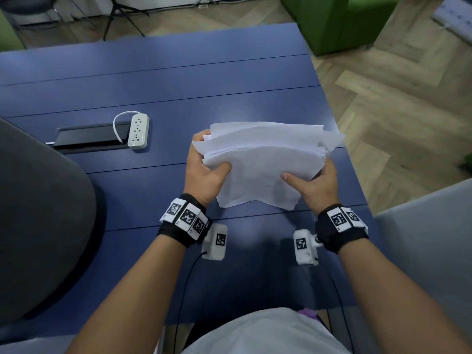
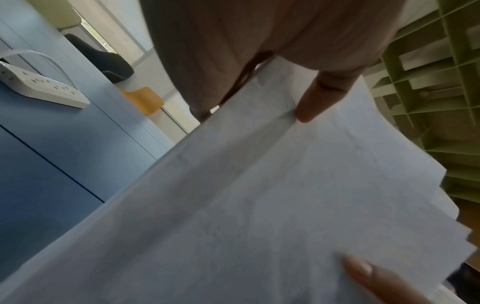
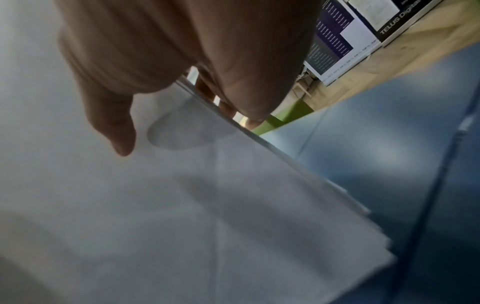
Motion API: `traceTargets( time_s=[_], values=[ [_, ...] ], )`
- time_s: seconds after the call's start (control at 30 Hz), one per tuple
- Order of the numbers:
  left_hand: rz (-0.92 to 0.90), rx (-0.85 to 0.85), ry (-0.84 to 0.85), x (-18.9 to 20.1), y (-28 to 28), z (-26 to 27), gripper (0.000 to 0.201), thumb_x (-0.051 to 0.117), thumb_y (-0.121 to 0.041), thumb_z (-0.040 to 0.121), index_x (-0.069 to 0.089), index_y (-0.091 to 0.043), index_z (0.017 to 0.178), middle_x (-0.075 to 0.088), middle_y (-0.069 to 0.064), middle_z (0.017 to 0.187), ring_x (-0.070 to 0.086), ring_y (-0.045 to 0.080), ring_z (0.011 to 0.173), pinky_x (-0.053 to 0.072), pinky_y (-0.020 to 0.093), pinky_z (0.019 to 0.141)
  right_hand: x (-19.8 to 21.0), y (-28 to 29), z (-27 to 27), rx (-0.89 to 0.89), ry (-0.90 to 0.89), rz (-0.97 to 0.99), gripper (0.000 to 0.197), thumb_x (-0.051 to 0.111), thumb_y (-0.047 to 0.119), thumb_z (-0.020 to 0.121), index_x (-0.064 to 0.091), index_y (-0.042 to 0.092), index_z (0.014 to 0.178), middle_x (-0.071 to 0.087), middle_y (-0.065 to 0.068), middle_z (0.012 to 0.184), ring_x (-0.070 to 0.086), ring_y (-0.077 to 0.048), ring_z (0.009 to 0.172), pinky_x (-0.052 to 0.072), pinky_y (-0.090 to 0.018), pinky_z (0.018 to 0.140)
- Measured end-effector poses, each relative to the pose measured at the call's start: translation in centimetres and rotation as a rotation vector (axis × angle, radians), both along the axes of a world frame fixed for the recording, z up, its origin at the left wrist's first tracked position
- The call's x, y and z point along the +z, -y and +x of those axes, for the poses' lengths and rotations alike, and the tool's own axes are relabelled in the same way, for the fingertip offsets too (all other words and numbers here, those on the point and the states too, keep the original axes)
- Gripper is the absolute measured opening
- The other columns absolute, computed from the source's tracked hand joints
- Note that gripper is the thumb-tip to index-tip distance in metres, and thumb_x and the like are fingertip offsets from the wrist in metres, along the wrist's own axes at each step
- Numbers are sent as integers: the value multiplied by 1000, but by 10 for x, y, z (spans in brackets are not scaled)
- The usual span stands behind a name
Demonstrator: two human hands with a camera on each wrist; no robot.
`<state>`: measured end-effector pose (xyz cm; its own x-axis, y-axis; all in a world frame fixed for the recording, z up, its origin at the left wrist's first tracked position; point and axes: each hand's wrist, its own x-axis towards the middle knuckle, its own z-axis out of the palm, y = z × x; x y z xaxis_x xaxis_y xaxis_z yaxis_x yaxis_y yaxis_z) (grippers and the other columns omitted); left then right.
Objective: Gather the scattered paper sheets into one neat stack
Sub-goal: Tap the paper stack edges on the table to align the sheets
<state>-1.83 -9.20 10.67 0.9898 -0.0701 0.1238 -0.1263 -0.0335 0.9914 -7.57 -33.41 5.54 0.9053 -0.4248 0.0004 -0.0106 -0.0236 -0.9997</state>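
Observation:
A loose bundle of white paper sheets is held just above the blue table, its far edges fanned and uneven. My left hand grips the bundle's left edge, thumb on top and fingers curled behind. My right hand grips the right edge, thumb lying on the top sheet, fingers under it. In the left wrist view the sheets fill the frame below my left hand. The right wrist view shows my right hand clamped over the paper's edge. No loose sheets show on the table.
A white power strip lies beside a black cable hatch at the table's left. A dark grey chair back stands at the left, a grey one at the right. The table's right edge lies close behind the bundle.

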Motion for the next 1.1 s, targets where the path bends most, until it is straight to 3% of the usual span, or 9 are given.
traceTargets(
  time_s=[0.1, 0.27, 0.4, 0.67, 0.77, 0.83, 0.9, 1.0, 1.1],
  values=[
    [-29, -5, -45, -9, -3, 1, 65, 68, -2, 68, 47, -20, 127, 59, 17, 126, 62, 20, 109, 55, 36, 94, 4, 7, 1, 36, -3, -16, 59, 92, -1, 65, 64, 7, 117, 74, -10, 112, 72, -25, 104, 60, -34, 87],
    [-12, -12, -194, -25, -5, -2, 72, 76, -16, 62, 51, 7, 125, 68, 23, 114, 69, 25, 100, 58, 38, 86, -10, 19, -9, 193, -195, -131, 54, 91, -4, 66, 67, 5, 113, 73, 6, 102, 70, 6, 91, 57, -29, 87],
    [20, -7, -190, -26, -6, -3, 65, 77, -9, 63, 54, 11, 121, 70, 23, 110, 71, 26, 98, 59, 39, 85, -4, 17, -10, 167, -101, -121, 70, 95, 2, 62, 62, 6, 123, 73, -5, 114, 70, -16, 108, 57, -31, 94],
    [19, -47, -213, -26, -3, 3, 71, 75, -20, 60, 54, 9, 121, 70, 20, 111, 70, 22, 96, 57, 36, 84, 17, 3, -2, 115, -4, 5, 54, 89, -7, 68, 65, -1, 116, 75, -10, 106, 74, -19, 97, 60, -29, 82],
    [28, -84, -206, -18, -5, 6, 77, 73, -18, 62, 47, 5, 130, 67, 17, 116, 67, 20, 101, 56, 42, 91, 19, 4, 1, 164, -5, -2, 45, 86, -6, 71, 69, 16, 107, 76, 4, 100, 73, -12, 94, 59, -26, 83],
    [-6, -50, -91, 0, -8, 5, 84, 70, -13, 67, 34, -3, 142, 56, 12, 124, 60, 18, 108, 51, 46, 96, 20, 7, 2, 190, -16, -5, 41, 86, -3, 73, 70, 24, 98, 77, 10, 94, 74, -10, 92, 58, -27, 83],
    [90, 118, 184, 30, -11, 2, 90, 68, -23, 71, 26, -11, 150, 44, 8, 140, 49, 20, 127, 40, 56, 109, 23, 8, 2, 194, -19, 1, 39, 87, -2, 72, 71, 23, 97, 77, 8, 95, 74, -13, 93, 59, -31, 85],
    [468, 210, 668, 83, 5, -10, 82, 67, -37, 79, 37, -4, 147, 38, 17, 150, 35, 34, 143, 30, 58, 114, 22, 7, 1, 201, -6, 47, 40, 87, -5, 70, 72, 20, 98, 77, -3, 101, 74, -22, 97, 60, -41, 89],
    [985, 32, 780, 103, 46, -21, 70, 59, -48, 84, 49, -18, 146, 47, 9, 149, 34, 32, 146, 26, 58, 113, 23, 6, 0, 208, 15, 79, 44, 89, -3, 68, 74, 23, 99, 74, -18, 110, 71, -36, 107, 57, -53, 94]
  ],
)
